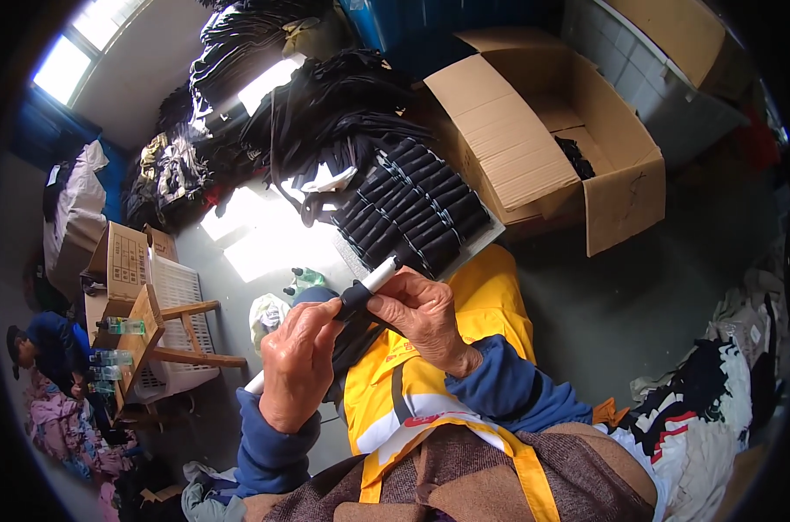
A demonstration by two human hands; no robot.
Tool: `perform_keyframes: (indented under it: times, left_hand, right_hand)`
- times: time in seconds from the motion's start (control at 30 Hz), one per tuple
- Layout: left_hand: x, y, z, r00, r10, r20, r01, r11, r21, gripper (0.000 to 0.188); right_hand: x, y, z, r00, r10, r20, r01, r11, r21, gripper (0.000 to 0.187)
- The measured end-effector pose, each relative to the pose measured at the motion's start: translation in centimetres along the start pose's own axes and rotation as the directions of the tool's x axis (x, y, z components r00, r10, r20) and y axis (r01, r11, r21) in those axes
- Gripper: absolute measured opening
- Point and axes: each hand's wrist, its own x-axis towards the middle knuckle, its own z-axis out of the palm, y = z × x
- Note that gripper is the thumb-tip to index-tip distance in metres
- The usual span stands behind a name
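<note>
A white rod slants up across my lap, its lower end showing past my left wrist. Black cloth is wrapped around it near the upper end. My left hand is closed around the rod, thumb and fingertips at the cloth. From the other side, my right hand pinches the same cloth between thumb and fingers. Just beyond both hands, rows of rolled black pieces lie packed in a pale shallow tray. A yellow apron covers my lap.
Beyond the tray stands an open cardboard box; heaps of black cloth are beside it. At left are an overturned wooden stool, a white basket and another person. Garment piles lie at right.
</note>
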Motion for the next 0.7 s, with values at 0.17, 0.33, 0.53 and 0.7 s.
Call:
perform_keyframes:
  times: [0.17,0.33,0.53,0.7]
  left_hand:
    - [-0.1,-0.6,0.6,0.999,0.027,-0.017,-0.025,0.996,0.083,0.020]
    - [-0.2,-1.0,0.2,1.000,-0.008,-0.005,0.008,0.999,0.044,0.018]
    - [-0.1,-1.4,-0.2,0.995,0.033,0.099,-0.029,0.999,-0.042,0.016]
    - [-0.2,-1.5,-1.6,0.979,0.089,0.182,-0.077,0.995,-0.070,0.016]
  right_hand:
    - [-0.4,-0.7,0.1,0.914,-0.405,0.027,0.389,0.854,-0.347,0.013]
    - [0.5,-0.1,-0.2,0.994,0.113,0.012,-0.111,0.988,-0.110,0.014]
    - [2.6,-3.5,-0.2,0.769,-0.490,0.410,0.639,0.567,-0.520,0.021]
    - [3.5,-4.1,-1.7,0.655,-0.321,0.684,0.726,0.518,-0.453,0.031]
